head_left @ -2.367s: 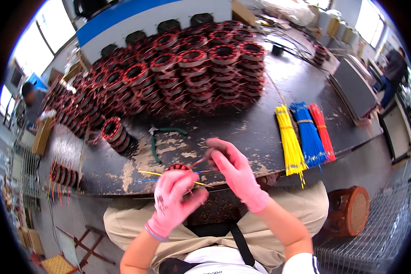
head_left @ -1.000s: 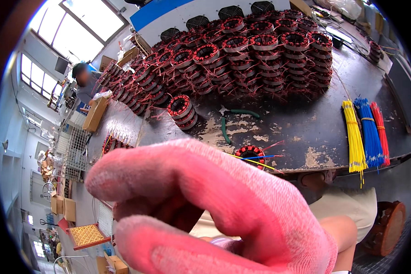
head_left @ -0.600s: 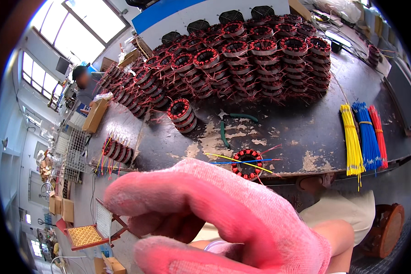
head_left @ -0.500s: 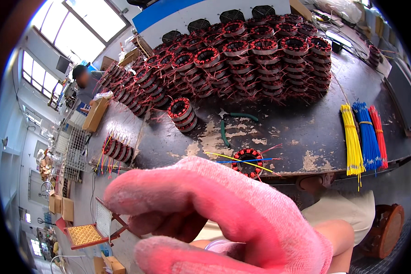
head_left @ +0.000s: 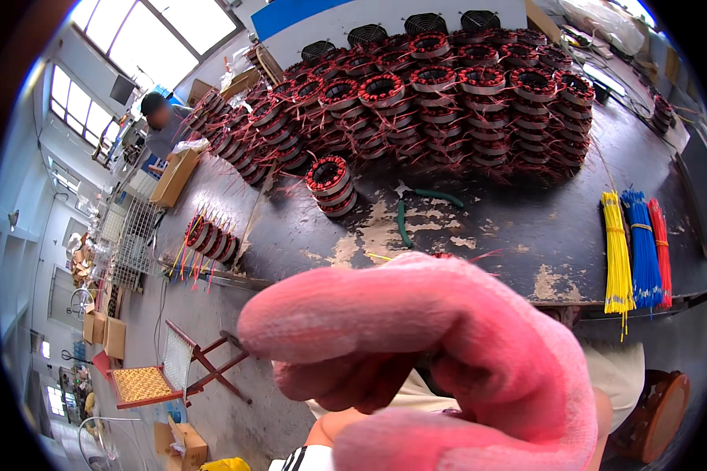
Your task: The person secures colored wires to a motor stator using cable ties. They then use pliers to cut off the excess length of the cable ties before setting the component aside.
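Note:
Close in front of me, my right hand (head_left: 440,330) in a pink-stained knit glove covers the lower middle of the view. Its fingers curve to the left, the thumb stands apart below them, and nothing shows in the gap. Behind the knuckles, a motor stator is almost wholly hidden; only its red wire ends (head_left: 487,255) and the tip of a yellow wire (head_left: 379,257) stick out. Green-handled cutters (head_left: 404,224) lie spread on the dark table (head_left: 518,228) beyond the hand. My left hand is out of view.
Many stacked stators (head_left: 487,118) with red windings fill the table's back. A short stator stack (head_left: 330,185) stands nearer, another (head_left: 212,239) at the left edge. Yellow (head_left: 617,259), blue (head_left: 642,251) and red (head_left: 660,259) wire bundles lie right. A person (head_left: 161,125) is far left; a folding chair (head_left: 145,385) stands below.
My right hand has shifted right and now hides the stator with its crossed yellow and blue wires. The whole view has turned slightly, so the table sits farther right and lower.

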The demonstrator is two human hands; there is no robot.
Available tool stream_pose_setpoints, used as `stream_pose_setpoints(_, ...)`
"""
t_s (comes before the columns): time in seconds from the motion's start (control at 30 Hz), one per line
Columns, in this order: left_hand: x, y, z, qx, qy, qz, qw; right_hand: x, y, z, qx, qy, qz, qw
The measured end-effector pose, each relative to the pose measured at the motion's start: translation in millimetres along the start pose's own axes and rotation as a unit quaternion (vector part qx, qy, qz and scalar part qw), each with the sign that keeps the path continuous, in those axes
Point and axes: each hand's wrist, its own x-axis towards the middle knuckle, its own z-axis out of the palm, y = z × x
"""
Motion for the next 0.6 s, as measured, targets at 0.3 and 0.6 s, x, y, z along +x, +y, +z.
stream_pose_setpoints(0.3, 4.1, 1.7, -6.0, 0.035, -0.002, -0.003, 0.999, 1.1, 1.2, 6.0, 0.005, -0.008, 0.004, 1.000)
stream_pose_setpoints(0.6, 33.0, -6.9, -44.0, 0.510, 0.010, 0.079, 0.856, -19.3, 93.8, -72.9, 0.282, 0.194, 0.070, 0.937)
